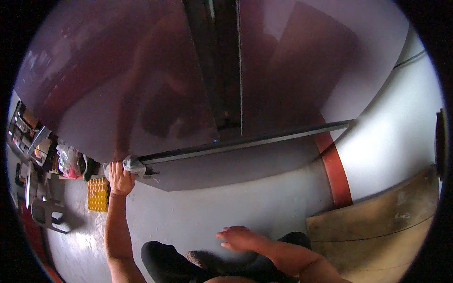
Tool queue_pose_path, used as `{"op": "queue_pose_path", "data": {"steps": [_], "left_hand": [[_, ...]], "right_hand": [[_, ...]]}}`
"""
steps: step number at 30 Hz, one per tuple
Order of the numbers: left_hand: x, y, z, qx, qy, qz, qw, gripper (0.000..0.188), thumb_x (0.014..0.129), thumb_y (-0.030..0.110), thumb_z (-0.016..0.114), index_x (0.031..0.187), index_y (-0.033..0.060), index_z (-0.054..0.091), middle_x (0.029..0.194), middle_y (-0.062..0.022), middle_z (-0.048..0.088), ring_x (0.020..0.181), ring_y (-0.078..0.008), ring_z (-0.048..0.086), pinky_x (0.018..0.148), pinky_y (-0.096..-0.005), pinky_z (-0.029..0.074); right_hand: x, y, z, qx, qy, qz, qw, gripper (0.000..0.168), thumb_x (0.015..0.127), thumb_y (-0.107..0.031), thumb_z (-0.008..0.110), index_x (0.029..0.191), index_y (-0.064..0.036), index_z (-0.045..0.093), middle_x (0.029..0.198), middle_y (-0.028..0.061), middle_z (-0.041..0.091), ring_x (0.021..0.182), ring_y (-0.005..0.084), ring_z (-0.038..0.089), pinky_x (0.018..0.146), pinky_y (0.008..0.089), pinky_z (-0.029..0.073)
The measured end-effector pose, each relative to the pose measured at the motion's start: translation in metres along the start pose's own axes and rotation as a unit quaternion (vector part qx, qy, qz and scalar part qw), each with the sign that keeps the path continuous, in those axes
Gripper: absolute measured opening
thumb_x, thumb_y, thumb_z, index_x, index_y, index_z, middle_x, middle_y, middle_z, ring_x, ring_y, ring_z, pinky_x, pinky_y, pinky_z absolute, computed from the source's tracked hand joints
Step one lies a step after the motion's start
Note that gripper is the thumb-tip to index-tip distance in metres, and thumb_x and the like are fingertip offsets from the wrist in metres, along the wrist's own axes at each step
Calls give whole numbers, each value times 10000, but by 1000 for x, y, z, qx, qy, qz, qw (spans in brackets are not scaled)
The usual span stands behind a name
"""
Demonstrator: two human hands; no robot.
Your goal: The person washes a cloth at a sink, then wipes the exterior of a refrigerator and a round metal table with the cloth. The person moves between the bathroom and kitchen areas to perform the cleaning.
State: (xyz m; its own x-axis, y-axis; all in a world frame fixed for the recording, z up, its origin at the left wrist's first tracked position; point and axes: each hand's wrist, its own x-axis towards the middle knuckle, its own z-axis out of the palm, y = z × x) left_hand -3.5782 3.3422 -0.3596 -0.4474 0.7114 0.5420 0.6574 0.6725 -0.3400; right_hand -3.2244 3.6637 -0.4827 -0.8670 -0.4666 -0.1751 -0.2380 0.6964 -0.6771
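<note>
My left hand [121,178] reaches forward, its fingers extended over the lower left edge of a large glossy dark maroon panel [170,106]. A crumpled whitish cloth or plastic bundle [134,166] lies against its thumb side; whether the hand grips it, I cannot tell. My right hand [237,238] is held over the floor in front of my knees, touching nothing visible, its fingers partly apart. A dark gap divides the left panel from a second glossy panel [283,78]. Below them runs a long dark and pale rail [247,141].
Yellow egg trays [98,194] stand on the grey floor at left, near a grey plastic stool [47,212], a clear plastic bag [69,161] and cluttered items. At right are a white wall [382,141] with a red band [336,173] and a brown board-like surface [371,230].
</note>
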Motion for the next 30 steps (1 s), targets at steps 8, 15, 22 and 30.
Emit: {"op": "queue_pose_path", "data": {"steps": [8, 15, 22, 30], "left_hand": [[-129, -113, 12, -186, 138, -514, 826, 352, 997, 216, 469, 1143, -29, 675, 1065, -202, 701, 978, -336, 661, 852, -428, 528], [-47, -15, -89, -429, 386, -559, 595, 444, 1020, 301, 551, 1336, -11, 557, 1238, -144, 627, 1082, -270, 621, 915, -410, 519], [82, 53, -151, -60, 320, -241, 914, 380, 1023, 268, 543, 1244, -37, 597, 1250, -240, 564, 1128, -372, 546, 1015, -454, 409], [226, 38, -179, 113, 358, -19, 926, 625, 961, 421, 590, 1376, -40, 512, 1464, -293, 428, 1420, -469, 340, 1196, -634, 135]], "right_hand": [[4, -20, -37, 12, -60, 30, 998, 458, 959, -291, 603, 1343, -43, 566, 1276, 174, 634, 1160, 347, 623, 1003, 453, 501], [3, -26, -34, 12, -68, 31, 997, 455, 944, -278, 613, 1328, -38, 569, 1208, 184, 648, 1117, 360, 632, 969, 457, 513], [3, -15, -22, 32, -33, 19, 999, 447, 931, -275, 625, 1315, -52, 580, 1151, 183, 660, 1062, 367, 645, 930, 466, 523], [1, -26, -40, 20, -22, 28, 999, 441, 933, -275, 631, 1306, -45, 586, 1146, 174, 668, 1062, 359, 650, 922, 456, 530]]}}
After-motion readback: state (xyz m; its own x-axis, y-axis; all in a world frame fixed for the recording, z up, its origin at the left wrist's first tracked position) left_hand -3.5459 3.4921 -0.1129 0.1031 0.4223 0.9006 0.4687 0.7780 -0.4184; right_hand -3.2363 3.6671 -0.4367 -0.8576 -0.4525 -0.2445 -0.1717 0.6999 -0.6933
